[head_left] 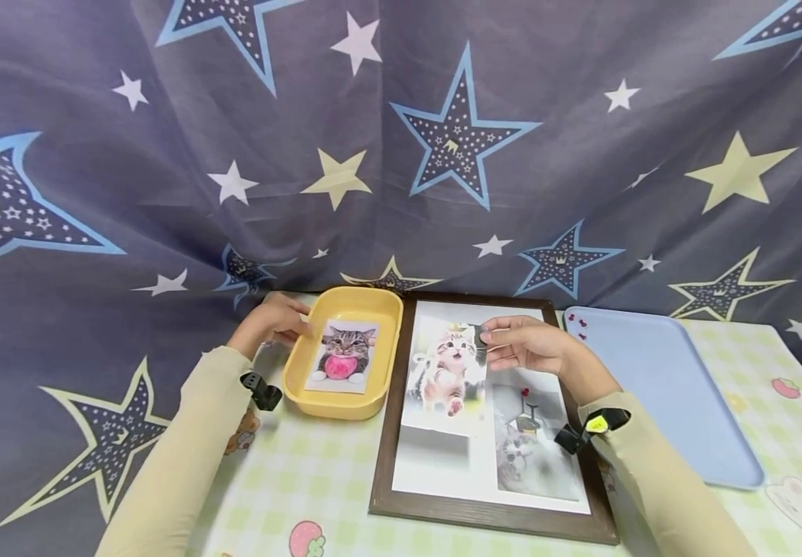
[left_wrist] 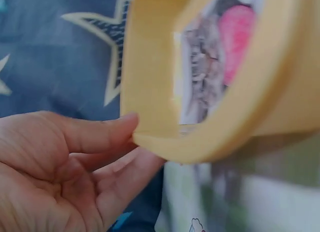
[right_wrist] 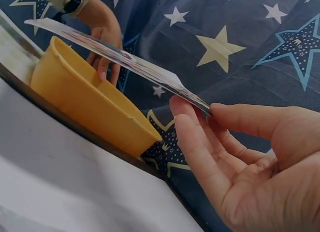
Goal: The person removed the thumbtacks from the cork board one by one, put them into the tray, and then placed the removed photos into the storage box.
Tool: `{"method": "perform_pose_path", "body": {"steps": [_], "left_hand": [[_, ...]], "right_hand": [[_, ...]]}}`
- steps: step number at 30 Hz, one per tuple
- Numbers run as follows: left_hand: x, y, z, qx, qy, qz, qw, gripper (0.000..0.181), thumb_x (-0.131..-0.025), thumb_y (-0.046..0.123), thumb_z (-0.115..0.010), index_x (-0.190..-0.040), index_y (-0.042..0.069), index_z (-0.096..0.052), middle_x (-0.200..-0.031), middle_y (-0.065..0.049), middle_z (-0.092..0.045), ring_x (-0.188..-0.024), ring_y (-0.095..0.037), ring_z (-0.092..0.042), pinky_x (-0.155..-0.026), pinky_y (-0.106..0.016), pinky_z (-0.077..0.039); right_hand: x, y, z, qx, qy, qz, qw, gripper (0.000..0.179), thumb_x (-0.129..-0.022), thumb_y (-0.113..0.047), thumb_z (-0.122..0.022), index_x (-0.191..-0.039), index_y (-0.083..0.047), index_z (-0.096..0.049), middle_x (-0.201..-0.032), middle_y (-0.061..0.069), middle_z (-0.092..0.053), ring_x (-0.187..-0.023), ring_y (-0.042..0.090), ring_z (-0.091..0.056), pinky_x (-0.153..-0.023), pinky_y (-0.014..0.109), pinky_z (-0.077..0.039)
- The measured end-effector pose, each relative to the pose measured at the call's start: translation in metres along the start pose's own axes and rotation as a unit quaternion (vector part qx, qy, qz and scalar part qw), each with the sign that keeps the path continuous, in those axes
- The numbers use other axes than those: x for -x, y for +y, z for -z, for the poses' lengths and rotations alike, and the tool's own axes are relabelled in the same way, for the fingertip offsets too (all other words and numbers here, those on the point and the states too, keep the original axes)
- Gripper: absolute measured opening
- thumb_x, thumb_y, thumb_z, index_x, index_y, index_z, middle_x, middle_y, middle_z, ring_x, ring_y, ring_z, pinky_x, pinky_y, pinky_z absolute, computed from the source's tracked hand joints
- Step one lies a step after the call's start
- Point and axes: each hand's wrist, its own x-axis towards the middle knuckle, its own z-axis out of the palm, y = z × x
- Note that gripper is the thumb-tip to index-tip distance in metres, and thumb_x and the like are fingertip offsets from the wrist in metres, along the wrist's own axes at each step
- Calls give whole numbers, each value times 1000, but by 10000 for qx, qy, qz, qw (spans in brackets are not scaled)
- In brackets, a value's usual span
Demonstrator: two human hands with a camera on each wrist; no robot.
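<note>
My right hand (head_left: 527, 346) pinches a kitten photo (head_left: 445, 375) by its right edge, thumb on one face and fingers on the other. The photo is held above the white board of a brown-framed board (head_left: 435, 472). My left hand (head_left: 277, 321) pinches the rim of a yellow tray (head_left: 342, 408) at its left side, as the left wrist view shows. Inside the tray lies another photo (head_left: 340, 357) of a cat with a pink ball. A grey cat photo (head_left: 540, 456) lies on the board's lower right, a red pushpin (head_left: 525, 392) near its top edge.
To the right of the frame is a pale blue tray (head_left: 672, 394), with several red pushpins (head_left: 582, 324) in its upper left corner. A checked tablecloth (head_left: 317, 464) covers the table. Behind stands a dark star-patterned curtain (head_left: 428, 232).
</note>
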Motion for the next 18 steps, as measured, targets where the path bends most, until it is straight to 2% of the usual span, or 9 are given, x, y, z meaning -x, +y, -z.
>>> {"method": "perform_pose_path", "body": {"steps": [4, 8, 12, 18], "left_hand": [[1, -7, 8, 111, -495, -141, 9986, 61, -98, 4, -63, -153, -6, -39, -105, -15, -76, -75, -10, -70, -68, -28, -62], [0, -14, 13, 149, -795, -361, 9961, 64, -100, 7, -61, -157, -3, -34, -125, -23, -70, -85, -13, -73, -77, -31, -63], [-2, -20, 16, 262, -937, -549, 9937, 63, -99, 7, -61, -156, -4, -35, -132, -25, -66, -93, -15, -74, -83, -35, -63], [-1, -26, 16, 368, -921, -642, 9930, 60, -98, 5, -61, -153, -6, -39, -134, -27, -64, -94, -16, -72, -84, -35, -63]], "right_hand": [[-3, -3, -1, -45, -84, 189, 9998, 21, -104, 1, -47, -103, -13, -62, -84, -1, -73, -77, 13, -73, -82, 32, -63], [-5, -7, -1, -159, -154, 331, 9992, 22, -105, 1, -47, -103, -14, -63, -87, 1, -74, -80, 14, -74, -82, 32, -63], [-7, -12, -2, -299, -301, 426, 9982, 24, -106, 1, -46, -102, -14, -65, -88, 1, -74, -81, 15, -75, -83, 32, -63], [-16, -18, -4, -369, -605, 547, 9960, 26, -107, 0, -44, -103, -14, -66, -90, 0, -75, -83, 14, -75, -85, 32, -63]]}}
